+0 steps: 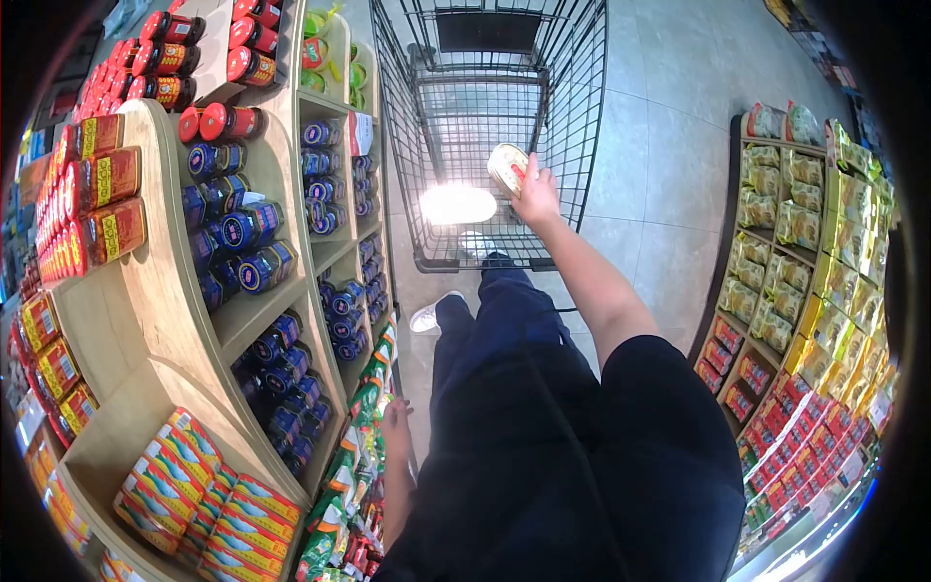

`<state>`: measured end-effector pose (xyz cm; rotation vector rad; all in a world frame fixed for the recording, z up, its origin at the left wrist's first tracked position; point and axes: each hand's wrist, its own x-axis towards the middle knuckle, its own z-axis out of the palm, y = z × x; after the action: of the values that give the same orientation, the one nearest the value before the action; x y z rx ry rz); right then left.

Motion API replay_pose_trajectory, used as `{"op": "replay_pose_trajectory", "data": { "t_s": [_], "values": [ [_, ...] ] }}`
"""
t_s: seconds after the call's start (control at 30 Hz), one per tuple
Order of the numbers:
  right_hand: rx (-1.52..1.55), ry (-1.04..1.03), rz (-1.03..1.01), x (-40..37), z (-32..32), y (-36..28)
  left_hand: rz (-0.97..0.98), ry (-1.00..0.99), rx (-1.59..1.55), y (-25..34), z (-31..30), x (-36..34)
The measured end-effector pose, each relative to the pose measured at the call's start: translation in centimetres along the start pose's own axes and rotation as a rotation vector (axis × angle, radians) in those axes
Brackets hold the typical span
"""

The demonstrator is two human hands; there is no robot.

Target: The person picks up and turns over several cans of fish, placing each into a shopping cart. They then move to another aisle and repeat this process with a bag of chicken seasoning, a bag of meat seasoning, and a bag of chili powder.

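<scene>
My right hand (535, 194) is closed around the edge of an oval, cream-coloured tin (506, 169) with a little red on it. The tin is over the near part of a black wire shopping cart (592, 116), whose basket stands in front of my legs. Down at my left side hangs my left hand (396, 427), its fingers slightly apart and nothing in them. It is beside the lower shelf, close to green and white packets (369, 398).
On the left, wooden shelves (160, 242) hold blue-lidded jars (254, 225), red-lidded jars (170, 58) and stacked yellow-red boxes (257, 529). A shelf on the right carries yellow packets (800, 228) and red packets (800, 436). Grey tiled floor (659, 184) lies between. Bright light reflects inside the cart.
</scene>
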<state>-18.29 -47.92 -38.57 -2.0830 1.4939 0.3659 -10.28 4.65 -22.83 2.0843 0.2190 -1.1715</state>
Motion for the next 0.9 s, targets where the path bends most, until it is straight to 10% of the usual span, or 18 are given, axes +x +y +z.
{"op": "replay_pose_trajectory", "data": {
  "t_s": [0.73,0.83,0.9],
  "values": [
    [-0.069,-0.079,-0.021,-1.9,-2.1,0.4,-0.078,-0.022,-0.078,-5.4,-0.2,0.9],
    [-0.237,0.204,-0.148,-3.2,-2.3,-1.7,-0.017,0.005,0.044,-4.1,-0.1,0.8],
    [0.026,0.319,-0.58,-3.7,-3.6,-4.1,0.036,0.03,0.099,-3.4,-0.1,1.4]
  ]
}}
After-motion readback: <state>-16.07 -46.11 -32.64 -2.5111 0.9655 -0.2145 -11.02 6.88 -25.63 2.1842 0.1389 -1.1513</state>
